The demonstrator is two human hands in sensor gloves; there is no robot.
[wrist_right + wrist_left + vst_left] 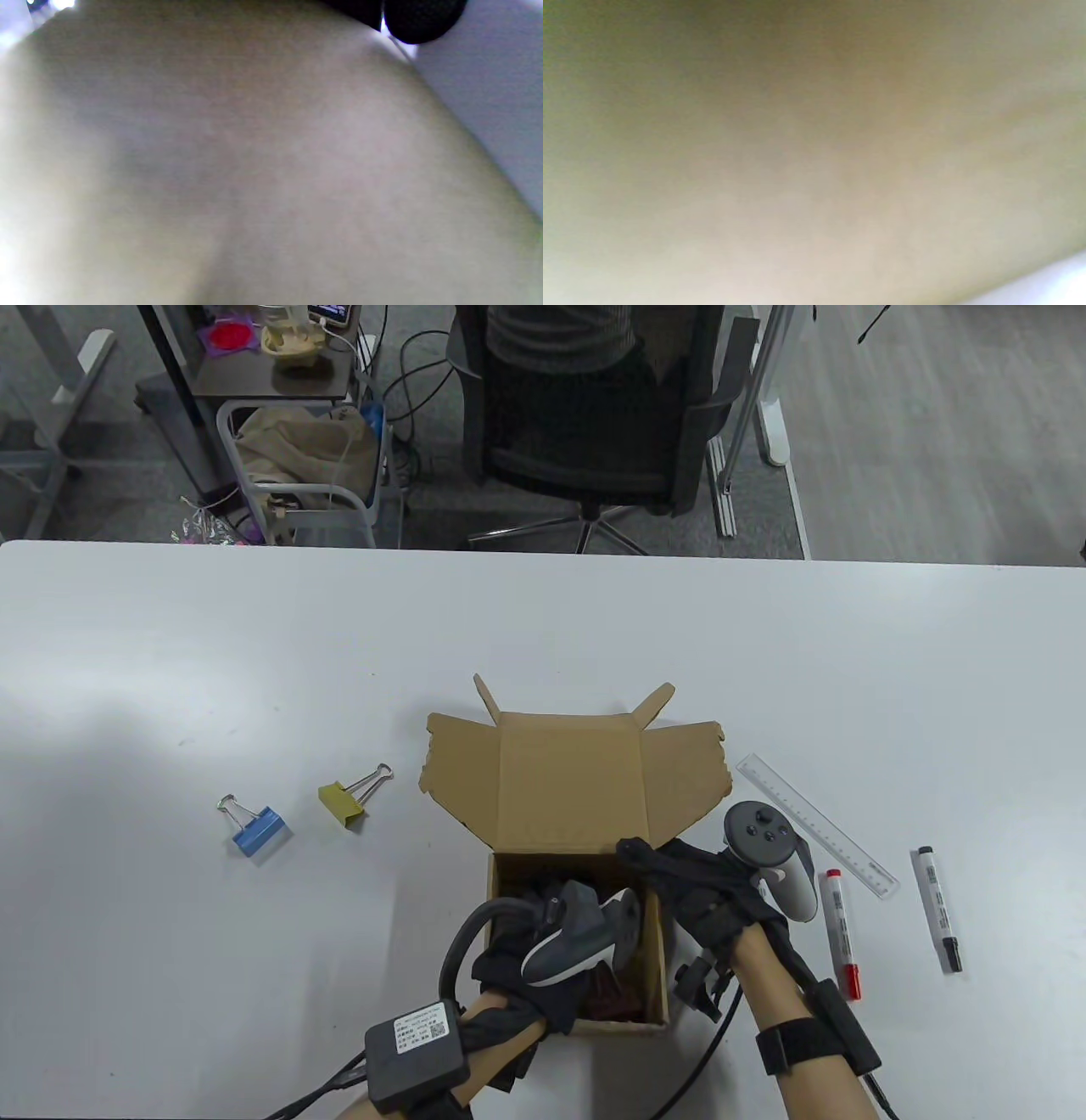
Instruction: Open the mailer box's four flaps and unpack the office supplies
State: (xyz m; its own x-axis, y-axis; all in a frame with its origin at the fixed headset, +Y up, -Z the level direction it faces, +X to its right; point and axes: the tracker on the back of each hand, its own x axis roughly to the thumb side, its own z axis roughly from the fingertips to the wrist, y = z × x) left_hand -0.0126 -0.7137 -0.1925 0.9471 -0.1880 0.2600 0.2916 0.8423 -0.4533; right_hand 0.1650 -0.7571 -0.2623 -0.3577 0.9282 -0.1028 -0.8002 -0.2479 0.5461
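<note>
Nearest the camera, a gloved left hand [543, 976] reaches down into the open mailer box [577, 891] at the table's front edge — its fingers are buried among dark contents, so whether they grasp anything cannot be told. Just beside it, the right hand [704, 891] lies along the box's right wall with fingers stretched flat toward the lid hinge, relaxed and gripping nothing. Both wrist cameras show only blurred tan cardboard. Thin corrugated board like this is probably light and stiff but easily creased; steadying it by a side wall looks safest while small, dim items are pinched out from within. To the right lie a red marker [840, 933], a black-capped marker [936, 920] and a clear plastic ruler [814, 824]; to the left, well apart, a yellow binder clip [344, 802] and a blue binder clip [259, 831]. Farther back, the lid and its flaps [568, 780] lie splayed on the white table [254, 661].
</note>
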